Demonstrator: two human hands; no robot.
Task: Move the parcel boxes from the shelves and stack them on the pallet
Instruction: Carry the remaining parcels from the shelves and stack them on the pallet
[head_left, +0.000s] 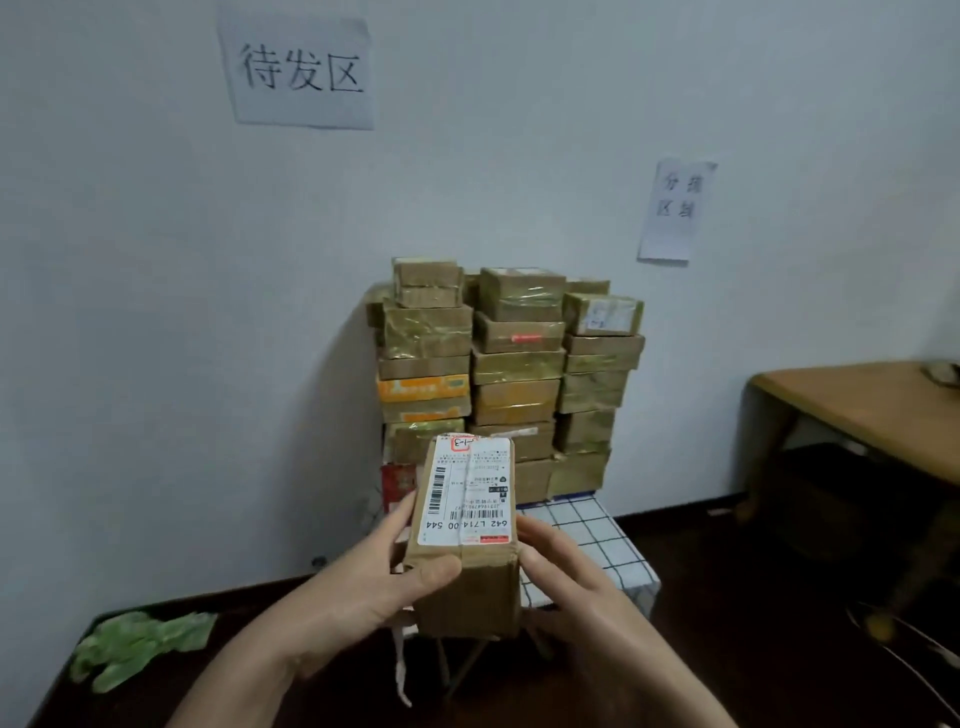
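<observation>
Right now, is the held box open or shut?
Shut: the box has flat flaps, and the label lies unbroken across its top.

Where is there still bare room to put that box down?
The checked cloth in front of the stack is bare, from the stack's foot to its near edge. The wooden table on the right shows bare top too. The stack itself is crowded: columns packed side by side against the wall, only their tops open.

Parcel depot: stacked boxes (506, 374), zone signs (298, 73)
</observation>
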